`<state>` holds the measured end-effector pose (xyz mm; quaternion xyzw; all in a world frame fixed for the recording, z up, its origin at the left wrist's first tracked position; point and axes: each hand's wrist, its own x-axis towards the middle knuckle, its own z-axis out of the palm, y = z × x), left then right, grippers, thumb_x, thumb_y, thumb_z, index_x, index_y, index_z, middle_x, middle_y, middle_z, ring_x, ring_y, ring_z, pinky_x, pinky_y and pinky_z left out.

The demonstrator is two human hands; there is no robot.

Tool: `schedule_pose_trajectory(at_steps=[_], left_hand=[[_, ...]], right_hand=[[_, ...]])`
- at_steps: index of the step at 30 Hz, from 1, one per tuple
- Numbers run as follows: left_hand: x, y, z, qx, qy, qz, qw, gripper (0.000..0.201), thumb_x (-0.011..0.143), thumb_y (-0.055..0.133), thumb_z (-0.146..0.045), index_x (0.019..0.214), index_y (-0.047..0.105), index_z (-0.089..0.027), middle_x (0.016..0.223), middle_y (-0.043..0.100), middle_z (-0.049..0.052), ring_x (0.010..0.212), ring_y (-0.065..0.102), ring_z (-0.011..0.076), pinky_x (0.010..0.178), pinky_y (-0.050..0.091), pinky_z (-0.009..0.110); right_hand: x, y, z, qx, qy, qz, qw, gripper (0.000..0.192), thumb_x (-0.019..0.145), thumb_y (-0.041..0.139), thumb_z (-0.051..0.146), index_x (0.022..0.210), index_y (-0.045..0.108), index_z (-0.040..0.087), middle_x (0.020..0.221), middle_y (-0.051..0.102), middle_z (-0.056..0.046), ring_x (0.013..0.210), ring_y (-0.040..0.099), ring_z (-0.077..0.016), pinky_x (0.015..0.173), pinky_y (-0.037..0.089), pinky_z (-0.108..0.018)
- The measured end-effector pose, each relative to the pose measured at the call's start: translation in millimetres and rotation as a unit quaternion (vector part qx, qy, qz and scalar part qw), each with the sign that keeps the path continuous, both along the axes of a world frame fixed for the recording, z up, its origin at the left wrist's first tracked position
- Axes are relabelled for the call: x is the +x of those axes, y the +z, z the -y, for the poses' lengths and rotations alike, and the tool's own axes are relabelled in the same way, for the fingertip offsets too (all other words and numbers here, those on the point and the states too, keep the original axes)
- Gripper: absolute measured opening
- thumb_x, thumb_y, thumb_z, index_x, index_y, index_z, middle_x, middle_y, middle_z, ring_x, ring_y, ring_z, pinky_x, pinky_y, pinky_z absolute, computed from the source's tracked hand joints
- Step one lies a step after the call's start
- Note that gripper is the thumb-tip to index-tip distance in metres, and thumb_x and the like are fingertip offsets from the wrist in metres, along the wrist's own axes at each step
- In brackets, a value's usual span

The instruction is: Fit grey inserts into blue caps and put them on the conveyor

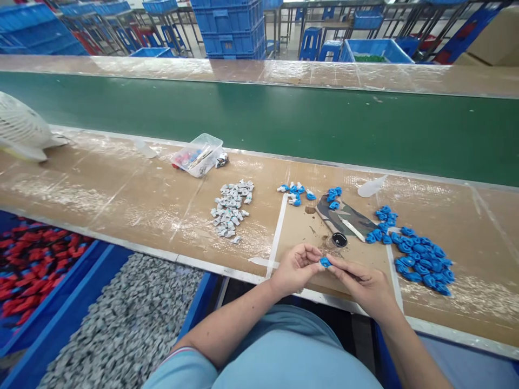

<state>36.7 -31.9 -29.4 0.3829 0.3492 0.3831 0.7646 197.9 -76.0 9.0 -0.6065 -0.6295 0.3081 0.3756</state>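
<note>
At the near edge of the workbench (121, 189), I pinch one blue cap (325, 262) between my left hand (295, 268) and right hand (365, 286). Few finished pieces (294, 192) lie ahead; grey clips (231, 208) and blue caps (421, 259) remain heaped, so most work is left.

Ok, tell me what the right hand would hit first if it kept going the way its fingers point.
The right hand points left, toward the left hand. First it would meet the small blue part pinched between both hands, then the left hand's fingertips right behind it.
</note>
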Motion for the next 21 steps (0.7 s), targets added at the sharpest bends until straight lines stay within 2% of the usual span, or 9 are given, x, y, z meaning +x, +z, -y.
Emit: schedule_pose_trajectory(at_steps=[4, 7, 9, 11, 13, 16, 21], left_hand=[[1, 0.5, -2, 0.002, 0.003, -0.006, 1.000, 0.038, 0.059, 0.083, -0.029, 0.086, 0.059, -0.015, 0.072, 0.060, -0.002, 0.069, 0.059, 0.0085, 0.071, 0.047, 0.021], [2, -1.4, -1, 0.028, 0.001, -0.021, 0.999, 0.034, 0.065, 0.079, -0.031, 0.087, 0.060, -0.015, 0.075, 0.065, 0.001, 0.074, 0.062, 0.0115, 0.074, 0.051, 0.024], [2, -3.1, 0, 0.068, -0.003, -0.037, 0.997, 0.029, 0.071, 0.074, -0.032, 0.092, 0.062, -0.014, 0.082, 0.068, 0.005, 0.080, 0.065, 0.0149, 0.079, 0.052, 0.028], [1, -4.7, 1, 0.138, -0.008, -0.074, 0.988, 0.027, 0.079, 0.066, -0.032, 0.100, 0.064, -0.015, 0.094, 0.070, 0.009, 0.089, 0.065, 0.0179, 0.084, 0.053, 0.032], [0, -5.8, 3, 0.233, -0.012, -0.137, 0.963, 0.027, 0.083, 0.061, -0.029, 0.107, 0.064, -0.017, 0.105, 0.069, 0.009, 0.096, 0.065, 0.0191, 0.088, 0.052, 0.034], [-2, -7.2, 6, 0.364, -0.010, -0.216, 0.906, 0.028, 0.086, 0.057, -0.025, 0.113, 0.063, -0.020, 0.109, 0.069, 0.008, 0.098, 0.064, 0.0190, 0.089, 0.052, 0.034], [-2, -8.9, 11, 0.467, 0.011, -0.278, 0.839, 0.027, 0.092, 0.047, -0.023, 0.116, 0.059, -0.017, 0.103, 0.070, 0.010, 0.096, 0.064, 0.0188, 0.085, 0.054, 0.033]], right_hand=[[2, -0.5, -1, -0.014, -0.003, -0.018, 1.000, 0.023, 0.079, 0.060, 0.037, 0.094, 0.075, 0.028, 0.082, 0.074, -0.002, 0.070, 0.070, -0.0196, 0.070, 0.060, -0.032], [5, -0.9, -2, -0.046, 0.006, -0.026, 0.999, 0.026, 0.079, 0.058, 0.040, 0.095, 0.075, 0.027, 0.079, 0.074, -0.003, 0.070, 0.070, -0.0197, 0.073, 0.059, -0.034], [5, -3.5, -1, -0.078, -0.005, -0.052, 0.996, 0.030, 0.079, 0.059, 0.043, 0.098, 0.074, 0.025, 0.082, 0.074, -0.004, 0.071, 0.070, -0.0201, 0.073, 0.059, -0.034], [4, -7.9, 0, -0.113, -0.028, -0.087, 0.989, 0.036, 0.077, 0.060, 0.046, 0.102, 0.073, 0.023, 0.085, 0.074, -0.005, 0.072, 0.070, -0.0205, 0.072, 0.059, -0.035], [3, -12.6, 2, -0.137, -0.050, -0.117, 0.982, 0.044, 0.075, 0.062, 0.050, 0.106, 0.071, 0.020, 0.080, 0.074, -0.006, 0.070, 0.069, -0.0205, 0.071, 0.059, -0.035], [0, -16.9, 5, -0.157, -0.071, -0.164, 0.971, 0.052, 0.070, 0.066, 0.055, 0.104, 0.071, 0.016, 0.074, 0.073, -0.008, 0.067, 0.068, -0.0198, 0.070, 0.059, -0.036], [-2, -15.1, 6, -0.181, -0.082, -0.215, 0.956, 0.053, 0.065, 0.069, 0.059, 0.096, 0.074, 0.016, 0.079, 0.074, -0.009, 0.067, 0.067, -0.0187, 0.069, 0.059, -0.034]])
